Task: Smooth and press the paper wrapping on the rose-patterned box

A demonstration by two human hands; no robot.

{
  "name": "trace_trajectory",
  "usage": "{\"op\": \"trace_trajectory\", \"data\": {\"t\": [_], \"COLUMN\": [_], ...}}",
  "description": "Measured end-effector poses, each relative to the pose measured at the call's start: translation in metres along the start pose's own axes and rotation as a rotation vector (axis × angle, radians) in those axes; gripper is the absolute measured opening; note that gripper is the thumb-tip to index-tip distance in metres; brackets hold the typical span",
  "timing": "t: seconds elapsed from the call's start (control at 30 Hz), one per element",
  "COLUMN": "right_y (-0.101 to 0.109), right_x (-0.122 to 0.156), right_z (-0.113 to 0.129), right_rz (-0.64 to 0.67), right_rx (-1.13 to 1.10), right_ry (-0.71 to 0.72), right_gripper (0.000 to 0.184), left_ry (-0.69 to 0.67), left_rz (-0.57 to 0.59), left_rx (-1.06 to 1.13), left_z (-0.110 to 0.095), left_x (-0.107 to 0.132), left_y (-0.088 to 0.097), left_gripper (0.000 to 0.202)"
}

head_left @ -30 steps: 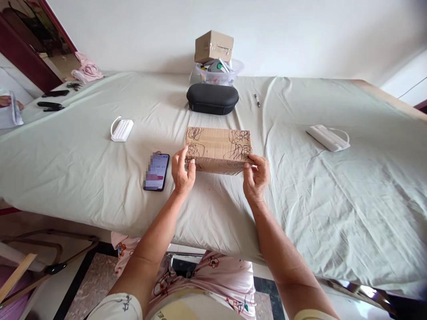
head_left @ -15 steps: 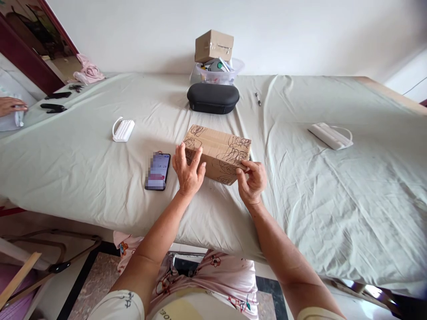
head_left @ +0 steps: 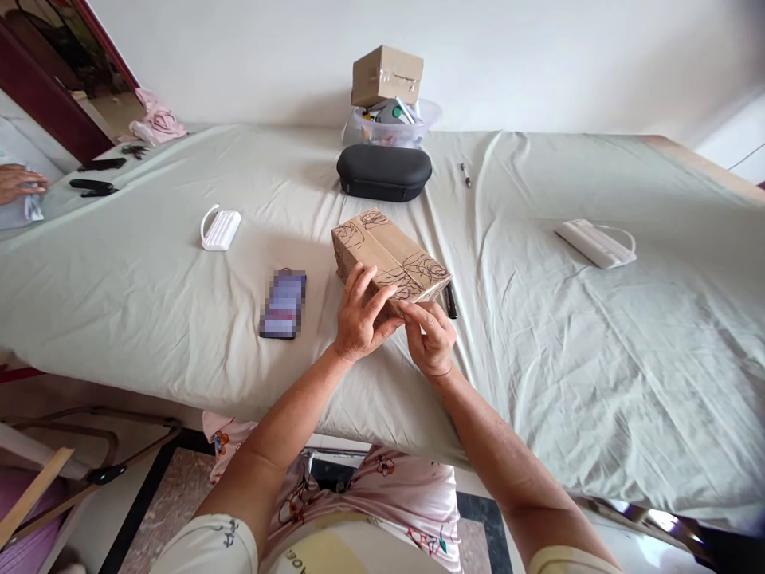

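Observation:
A brown cardboard box (head_left: 391,249) with dark scribbled loops near its corners rests at an angle on the cloth-covered table. My left hand (head_left: 362,319) grips its near side, fingers spread over the top edge and thumb low at the front. Close beside it, my right hand (head_left: 430,336) is closed in a pinch at the box's near edge; the fingertips hide exactly what part is between them. A narrow black object (head_left: 450,303) shows partly from behind the box's right end. Left of the box lies a phone (head_left: 283,304) with a blurred screen.
Behind the box stands a black zip case (head_left: 383,173), then a clear plastic basin (head_left: 391,134) topped by another cardboard box (head_left: 387,76). White devices with loops lie left (head_left: 221,229) and right (head_left: 596,243). A pen (head_left: 465,174) and another person's hand (head_left: 21,183) are also visible.
The scribbled box has turned, its right end swinging toward me. My left hand has slid right and my right hand left, so they nearly meet. The black object by the box now shows more.

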State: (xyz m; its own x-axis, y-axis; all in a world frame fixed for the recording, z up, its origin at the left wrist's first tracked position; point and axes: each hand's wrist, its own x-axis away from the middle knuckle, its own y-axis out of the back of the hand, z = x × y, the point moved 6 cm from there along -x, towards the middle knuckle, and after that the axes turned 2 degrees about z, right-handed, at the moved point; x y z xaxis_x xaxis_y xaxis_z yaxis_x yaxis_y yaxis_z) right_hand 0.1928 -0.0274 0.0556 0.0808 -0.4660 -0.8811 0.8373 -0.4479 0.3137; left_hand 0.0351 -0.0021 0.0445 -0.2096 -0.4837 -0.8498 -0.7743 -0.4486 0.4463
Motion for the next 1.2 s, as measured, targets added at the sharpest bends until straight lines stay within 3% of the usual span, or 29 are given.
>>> {"op": "trace_trajectory", "data": {"t": [0.1,0.3,0.63,0.77,0.93,1.07,1.2], "right_y": [0.007,0.018,0.026,0.020,0.007,-0.005,-0.009], "right_x": [-0.003,-0.007,0.002,0.002,0.008,0.014,0.016], "right_z": [-0.009,-0.034,-0.069,-0.076,-0.084,-0.092,-0.093], "right_rz": [-0.021,-0.051,-0.092,-0.014,0.106,0.348,0.470], "right_rx": [0.061,0.202,0.133,0.074,0.023,0.050,0.117], "right_ry": [-0.039,-0.271,-0.570,-0.633,-0.742,-0.807,-0.761], "right_gripper": [0.030,0.030,0.042,0.052,0.046,0.033,0.024], "left_ry": [0.009,0.001,0.011,0.051,0.157,0.364,0.575], "left_rz": [-0.007,-0.010,-0.036,-0.042,-0.036,0.020,0.134], "left_rx": [-0.002,0.028,0.178,0.195,0.209,0.308,0.383], "left_z": [0.000,0.000,0.012,0.020,0.030,0.052,0.073], "left_x": [-0.002,-0.002,-0.004,-0.004,0.003,0.015,0.029], "left_y": [-0.001,0.000,0.007,0.008,-0.001,-0.017,-0.033], "left_gripper": [0.051,0.047,0.036,0.037,0.050,0.060,0.061]}}
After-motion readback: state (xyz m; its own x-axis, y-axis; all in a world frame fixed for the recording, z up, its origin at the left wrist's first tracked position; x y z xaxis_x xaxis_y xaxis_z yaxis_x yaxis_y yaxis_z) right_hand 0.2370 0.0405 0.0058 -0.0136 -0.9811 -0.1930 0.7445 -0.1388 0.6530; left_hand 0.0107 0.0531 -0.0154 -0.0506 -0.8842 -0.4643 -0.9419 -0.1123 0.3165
